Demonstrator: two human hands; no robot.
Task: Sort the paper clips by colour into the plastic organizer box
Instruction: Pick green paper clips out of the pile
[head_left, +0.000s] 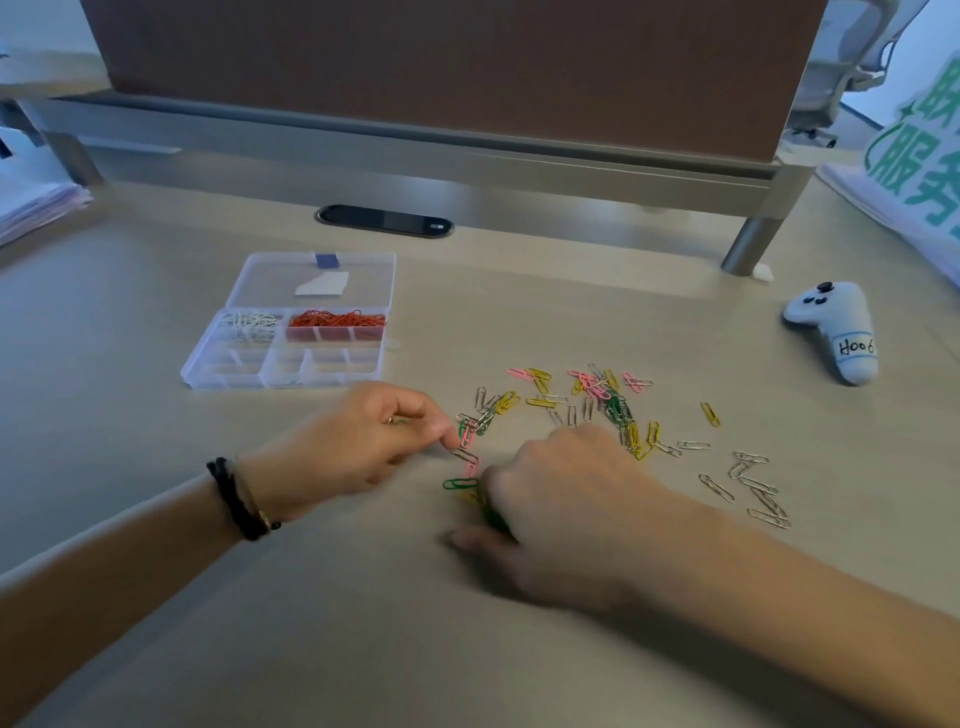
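Observation:
The clear plastic organizer box (208, 374) lies open at the left of the desk, its lid (363, 275) folded back. White clips (252, 325) fill one far compartment and red clips (337, 319) the one beside it. Loose paper clips (587, 402) in pink, yellow, green and silver lie scattered right of centre. My left hand (358, 441) has curled fingers with its fingertips on a silver clip (466, 455) at the pile's left edge; a little green shows inside the hand. My right hand (561, 499) lies palm down and holds green clips (493, 517) under its fingers.
A white game controller (836, 327) with a handwritten label lies at the right. A dark cable grommet (384, 221) sits in the desk behind the box. A brown partition (467, 73) closes off the back. Papers (31, 208) lie far left, a printed bag (914, 171) far right.

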